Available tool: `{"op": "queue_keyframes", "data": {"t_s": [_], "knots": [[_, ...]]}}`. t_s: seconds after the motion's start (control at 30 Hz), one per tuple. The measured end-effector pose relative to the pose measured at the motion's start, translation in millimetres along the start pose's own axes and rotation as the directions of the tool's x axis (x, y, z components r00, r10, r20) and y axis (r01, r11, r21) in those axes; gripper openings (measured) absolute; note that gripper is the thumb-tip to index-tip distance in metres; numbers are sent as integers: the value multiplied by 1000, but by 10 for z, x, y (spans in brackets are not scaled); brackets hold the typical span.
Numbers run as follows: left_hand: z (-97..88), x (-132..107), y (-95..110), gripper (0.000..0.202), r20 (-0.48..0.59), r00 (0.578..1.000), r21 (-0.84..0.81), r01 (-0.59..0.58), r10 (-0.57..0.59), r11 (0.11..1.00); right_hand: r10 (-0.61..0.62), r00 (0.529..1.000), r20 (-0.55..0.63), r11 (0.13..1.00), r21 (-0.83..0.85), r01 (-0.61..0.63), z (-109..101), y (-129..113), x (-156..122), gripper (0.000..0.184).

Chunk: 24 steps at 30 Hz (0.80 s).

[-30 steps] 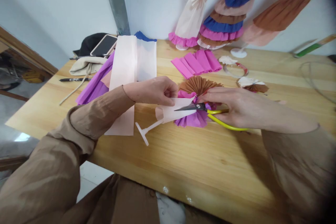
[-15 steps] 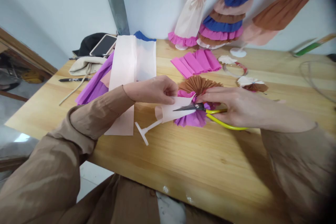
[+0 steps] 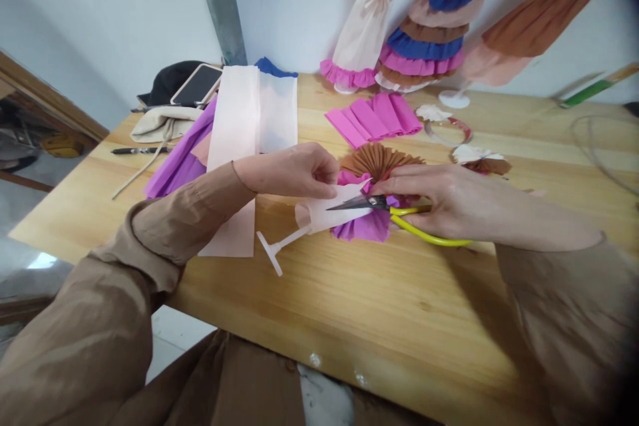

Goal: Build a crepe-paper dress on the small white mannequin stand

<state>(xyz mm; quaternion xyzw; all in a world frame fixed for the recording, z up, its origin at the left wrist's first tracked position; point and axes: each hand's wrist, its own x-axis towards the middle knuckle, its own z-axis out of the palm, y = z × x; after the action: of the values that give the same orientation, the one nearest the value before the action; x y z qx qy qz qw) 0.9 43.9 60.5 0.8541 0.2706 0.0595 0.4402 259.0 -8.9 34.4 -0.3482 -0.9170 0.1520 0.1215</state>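
Observation:
My left hand [image 3: 294, 170] pinches the upper edge of a pale pink paper sheet [image 3: 324, 212], thumb and fingers closed. The paper is rolled around the stem of a small white stand [image 3: 271, 251], which lies tilted with its flat base to the left. Yellow-handled scissors [image 3: 373, 202] are in my right hand [image 3: 459, 203], their dark blades lying across the paper and pointing left. My right fingertips also reach the paper's right end. Just behind are a purple-pink ruffled paper piece [image 3: 367, 226] and a brown pleated paper fan [image 3: 379, 161], partly covered by my hands.
White folded paper [image 3: 232, 106] and purple paper [image 3: 182, 156] lie left, near a phone [image 3: 196, 85] and a pen [image 3: 140, 151]. Pink folded paper [image 3: 374, 120] and a tape roll [image 3: 456, 132] lie behind. Paper-dressed stands [image 3: 424, 46] and a grey bottle [image 3: 222, 13] line the wall.
The scissors have shifted very slightly left over the pale pink paper. Both hands keep nearly the same grip and place.

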Motion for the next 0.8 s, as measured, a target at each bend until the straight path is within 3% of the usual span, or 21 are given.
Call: {"op": "queue_keyframes", "data": {"t_s": [0.4,0.63,0.8], "knots": [[-5,-1,-7,18,20,1000,-6,0,0,1000,-85,996,-9,996,-43,84,25,39,26,28],[-6,2,0,19,23,1000,-39,22,-21,999,-82,997,2,996,-33,82,22,66,35,29],[-25,12,-43,19,26,1000,-74,20,-18,997,-43,998,-46,993,-115,37,40,90,-25,37]]}}
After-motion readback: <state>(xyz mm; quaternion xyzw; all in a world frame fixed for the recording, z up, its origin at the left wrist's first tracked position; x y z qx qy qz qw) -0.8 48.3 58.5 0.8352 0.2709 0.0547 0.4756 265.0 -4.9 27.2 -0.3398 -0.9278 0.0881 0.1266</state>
